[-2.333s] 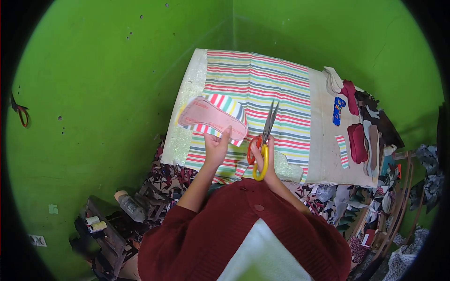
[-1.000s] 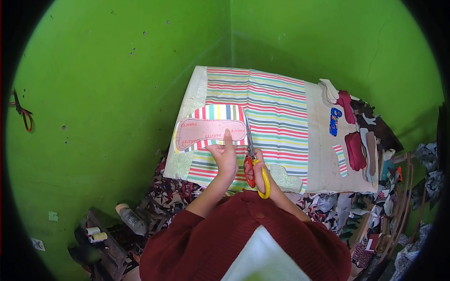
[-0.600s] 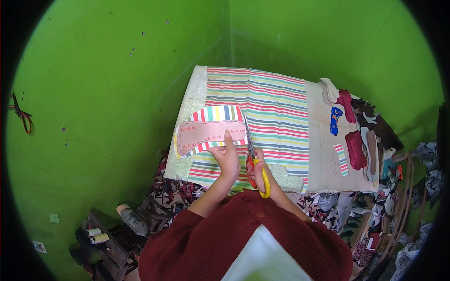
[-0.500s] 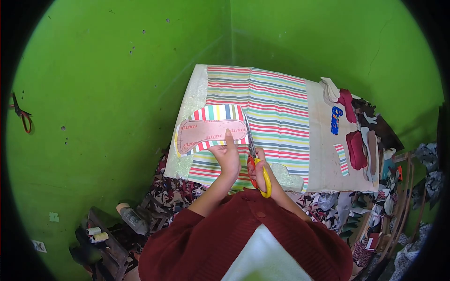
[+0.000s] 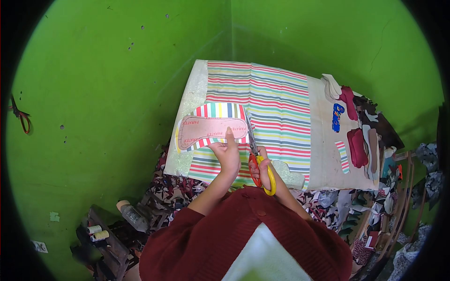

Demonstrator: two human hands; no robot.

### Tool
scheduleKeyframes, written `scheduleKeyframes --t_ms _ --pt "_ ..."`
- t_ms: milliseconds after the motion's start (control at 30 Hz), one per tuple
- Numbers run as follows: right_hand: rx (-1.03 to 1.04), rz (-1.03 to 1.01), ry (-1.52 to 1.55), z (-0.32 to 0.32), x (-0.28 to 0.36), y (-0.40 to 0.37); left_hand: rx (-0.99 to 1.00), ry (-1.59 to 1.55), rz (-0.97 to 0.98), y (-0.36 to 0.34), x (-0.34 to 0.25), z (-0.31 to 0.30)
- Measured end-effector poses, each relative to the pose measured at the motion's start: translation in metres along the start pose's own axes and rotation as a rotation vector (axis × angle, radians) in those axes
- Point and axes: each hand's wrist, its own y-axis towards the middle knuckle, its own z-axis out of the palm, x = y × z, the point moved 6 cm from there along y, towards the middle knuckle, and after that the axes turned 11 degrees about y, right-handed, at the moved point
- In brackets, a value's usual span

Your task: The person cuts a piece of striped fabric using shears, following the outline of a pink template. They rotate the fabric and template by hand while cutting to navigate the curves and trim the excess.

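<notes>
My left hand [image 5: 228, 156] grips a pink insole-shaped piece [image 5: 206, 129] marked PARATEX, its thumb on top. Striped fabric [image 5: 218, 110] shows around the edge of the pink piece. My right hand [image 5: 263, 168] is closed on scissors [image 5: 253, 140] with red and yellow handles. The blades point away from me, along the right end of the striped fabric piece, and look slightly apart. Beneath both hands a large striped cloth [image 5: 281, 117] lies over the pale work surface [image 5: 323, 159].
At the right lie maroon pieces [image 5: 357, 147], a blue patterned piece [image 5: 336, 117] and a small striped strip [image 5: 342, 157]. Thread spools [image 5: 99, 235] and a bottle [image 5: 133, 217] stand at the lower left. Another pair of scissors [image 5: 21, 114] hangs on the left wall.
My right hand and the scissors handles have shifted slightly right, and the handles look farther apart. My left hand still holds the pink piece in nearly the same place.
</notes>
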Motion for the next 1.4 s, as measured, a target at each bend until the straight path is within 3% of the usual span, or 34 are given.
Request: scheduleKeyframes --t_ms 467,667,733,833,900,967,1033,1200,1267,1400 --pt "-0.076 -0.031 -0.040 -0.006 -0.011 0.004 -0.051 0.045 -0.138 -0.001 0.008 -0.001" --pt "-0.083 -0.070 0.023 -0.003 -0.012 0.002 -0.015 0.124 0.003 0.004 0.009 -0.003" --pt "-0.090 -0.077 0.032 0.002 -0.010 0.002 0.024 0.161 0.231 0.023 -0.006 -0.001" --pt "-0.168 -0.027 0.011 -0.002 -0.023 0.002 -0.088 0.428 0.311 0.062 -0.012 -0.004" --pt "-0.143 0.179 0.368 -0.001 -0.055 -0.005 -0.057 0.290 0.541 0.060 -0.047 0.005" --pt "-0.121 0.258 0.508 0.002 -0.069 -0.016 -0.026 0.319 0.536 0.068 -0.038 -0.001" --pt "-0.163 0.335 0.438 0.005 -0.054 -0.026 0.220 0.462 0.353 0.073 -0.023 0.006" --pt "-0.263 0.277 0.627 0.004 -0.054 -0.028 0.145 0.282 0.370 0.065 -0.014 0.010" --pt "-0.116 0.198 0.641 0.006 -0.049 -0.018 0.132 0.242 0.396 0.060 -0.015 0.013" --pt "-0.040 0.222 0.600 0.000 -0.061 -0.006 0.208 0.078 0.334 0.054 -0.026 0.021"
